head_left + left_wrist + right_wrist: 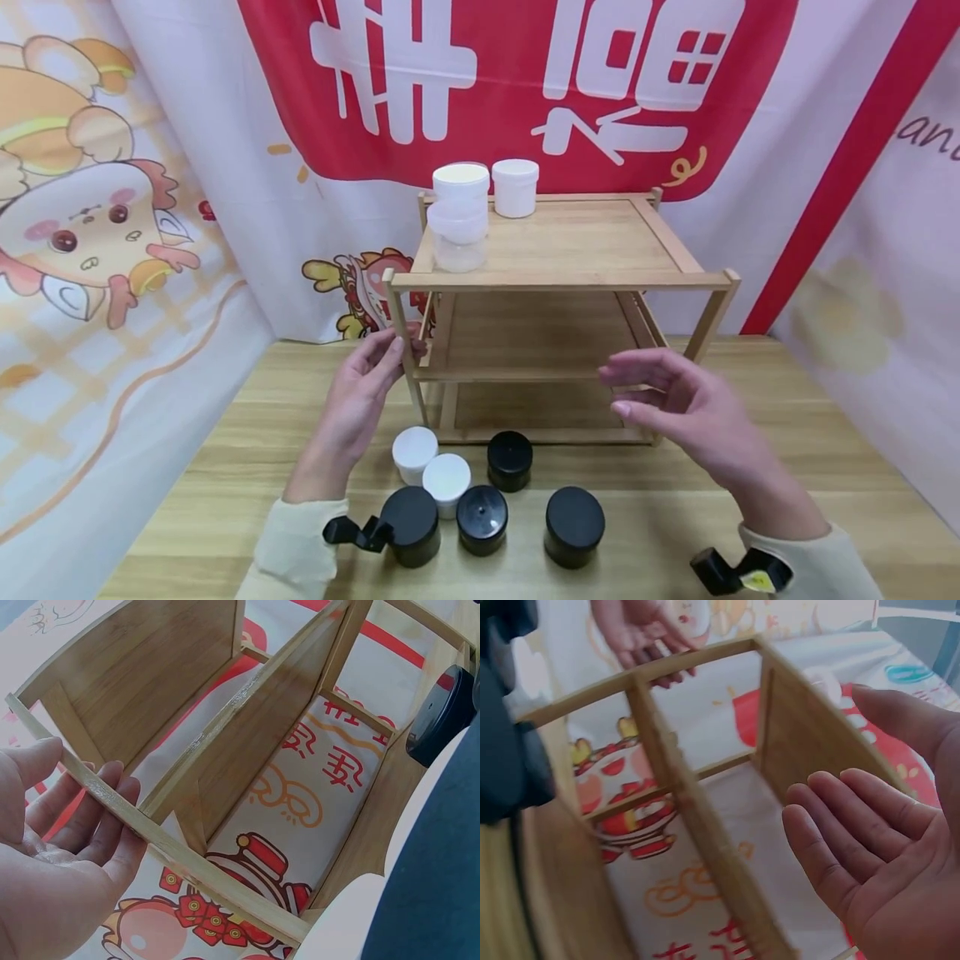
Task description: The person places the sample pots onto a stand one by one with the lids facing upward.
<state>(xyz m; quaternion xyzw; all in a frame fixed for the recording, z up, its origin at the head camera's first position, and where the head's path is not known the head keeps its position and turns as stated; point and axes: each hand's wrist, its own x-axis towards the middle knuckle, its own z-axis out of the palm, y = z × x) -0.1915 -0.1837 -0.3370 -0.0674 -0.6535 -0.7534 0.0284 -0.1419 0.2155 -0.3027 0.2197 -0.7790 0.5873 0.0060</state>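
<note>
A three-tier wooden shelf rack [585,242] stands on the table. My left hand [360,387] holds its left front post [191,862], thumb on one side and curled fingers behind it. In the head view my right hand [686,404] is raised before the rack's right side. The right wrist view shows that hand's fingers [821,855] loosely extended and holding nothing. On the top shelf's left side are a white lidded jar [461,179], a second white jar [515,190] and a translucent jar [459,250] at the front.
In front of the rack, two white-lidded jars [415,452] stand close together on the table [795,433]. Around them are several black jars [573,525], one of them close to the left wrist. A printed cloth [195,150] hangs behind and at the sides.
</note>
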